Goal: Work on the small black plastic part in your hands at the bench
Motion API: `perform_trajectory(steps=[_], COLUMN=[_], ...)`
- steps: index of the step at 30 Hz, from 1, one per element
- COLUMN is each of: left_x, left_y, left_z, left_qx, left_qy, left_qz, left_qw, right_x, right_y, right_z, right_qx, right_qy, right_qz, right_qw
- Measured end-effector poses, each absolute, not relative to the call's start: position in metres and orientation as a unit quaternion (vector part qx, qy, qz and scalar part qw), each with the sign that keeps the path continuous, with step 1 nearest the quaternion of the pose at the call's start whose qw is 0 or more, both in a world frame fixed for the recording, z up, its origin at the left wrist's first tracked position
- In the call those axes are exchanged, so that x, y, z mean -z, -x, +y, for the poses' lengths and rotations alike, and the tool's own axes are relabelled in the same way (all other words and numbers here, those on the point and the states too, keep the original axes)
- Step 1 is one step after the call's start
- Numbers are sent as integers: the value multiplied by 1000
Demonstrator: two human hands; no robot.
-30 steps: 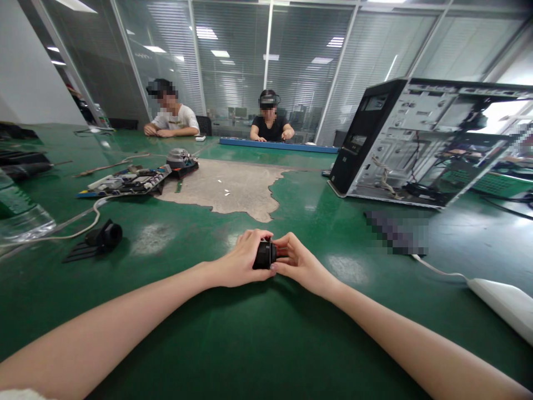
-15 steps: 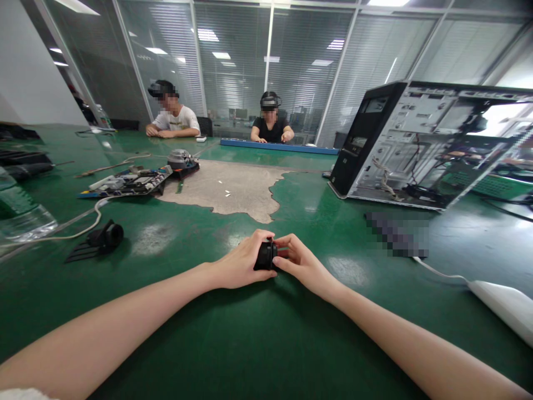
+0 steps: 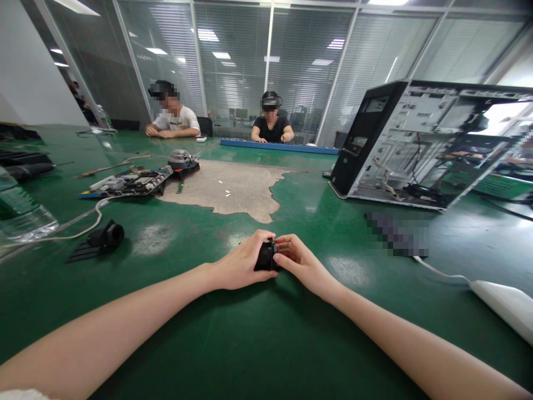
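Note:
A small black part (image 3: 265,256) is held between my two hands, low over the green table at the centre. My left hand (image 3: 241,261) grips it from the left, thumb on the near side and fingers over the far side. From the right, my right hand (image 3: 303,265) pinches its right end with thumb and fingertips. Some fingertips of my right hand are hidden behind the part. What exactly the black part is cannot be made out.
An open computer case (image 3: 362,139) stands at the right, near a blurred dark object (image 3: 393,234) and a white device (image 3: 503,305). Left are a circuit board (image 3: 133,180), a cooler (image 3: 181,160), a black webcam-like item (image 3: 104,238) and a bottle (image 3: 25,211). Two people sit across the table.
The right end of the black part looks slightly turned, and my right fingertips have shifted a little on it. Both hands stay in nearly the same place.

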State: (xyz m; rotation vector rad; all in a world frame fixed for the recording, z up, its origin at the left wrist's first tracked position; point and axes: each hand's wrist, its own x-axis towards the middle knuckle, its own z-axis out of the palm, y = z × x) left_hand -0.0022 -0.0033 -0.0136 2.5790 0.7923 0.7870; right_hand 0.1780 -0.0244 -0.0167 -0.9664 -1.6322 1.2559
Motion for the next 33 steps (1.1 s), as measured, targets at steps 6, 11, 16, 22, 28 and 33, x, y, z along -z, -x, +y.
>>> perform_trajectory(steps=[6, 11, 16, 22, 28, 33], left_x=[12, 12, 13, 14, 13, 10], left_y=[3, 2, 2, 2, 0, -1], left_z=[-4, -4, -5, -3, -4, -4], left_qx=[-273, -275, -275, -266, -268, -267], left_qy=[-904, -905, -904, -905, -906, -904], left_qz=[280, 278, 281, 285, 277, 280], left_qw=[170, 166, 168, 172, 173, 179], right_x=[11, 16, 19, 14, 16, 15], right_y=[-179, -178, -179, -180, -178, -179], right_z=[-29, -26, -24, -29, -25, -26], right_qx=[-521, -511, -509, -517, -508, -503], right_qy=[353, 371, 381, 345, 379, 382], right_qz=[-655, -645, -646, -656, -641, -650], right_qw=[418, 431, 423, 427, 433, 424])
